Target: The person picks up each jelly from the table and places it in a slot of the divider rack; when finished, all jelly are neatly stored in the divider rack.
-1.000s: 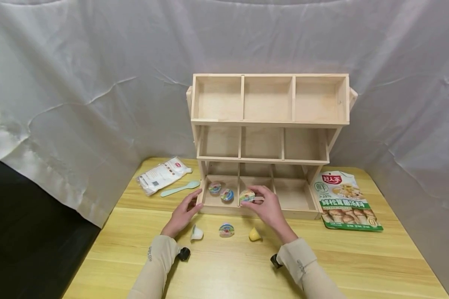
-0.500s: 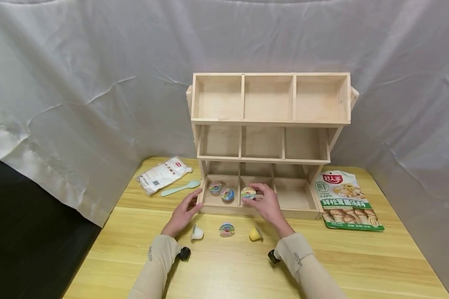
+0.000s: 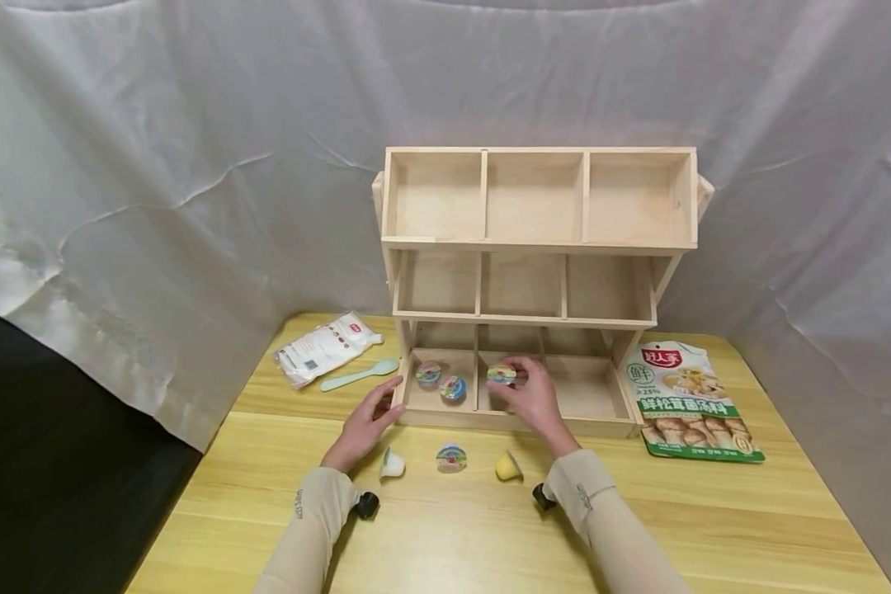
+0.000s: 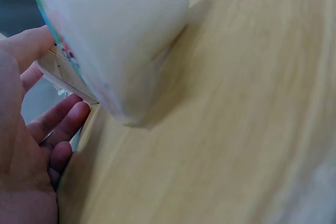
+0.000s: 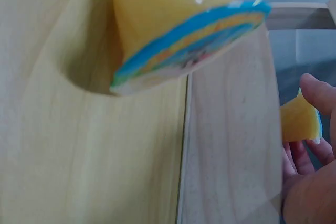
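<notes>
"Head view: what had been changed over the last half second?"

"The small yellow jelly cup with a printed round lid [image 3: 502,374] had been shifted a little to the right and further in, away from the thin wooden divider [image 3: 477,384] and well within the middle compartment [image 3: 483,396] in the bottom tier of the pale, three-tiered wooden rack [image 3: 538,245]. It was held pinched between thumb and fingers by the right grip [image 3: 532,398]."

"Had it been set down?"

"That could not be told; any contact with the compartment floor was hidden."

"And the left grip [image 3: 365,421]?"

"It had been kept beside the rack's left front corner, fingers loosely spread, with nothing seen pinched. Whether the wood was pressed could not be made out."

"What was meant by this for the work?"

"Loading was judged to have been carried on from the left compartment [image 3: 425,400], where a pink-topped jelly cup [image 3: 428,374] and a blue-rimmed jelly cup [image 3: 453,388] were seated. Placement was judged nearly made, with release still needed. On the yellow wood-grain worktop [image 3: 445,536], a white tapered cup [image 3: 392,466], a multicoloured-lidded cup [image 3: 451,459] and a yellow tapered cup [image 3: 506,467] had been left undisturbed."
</notes>
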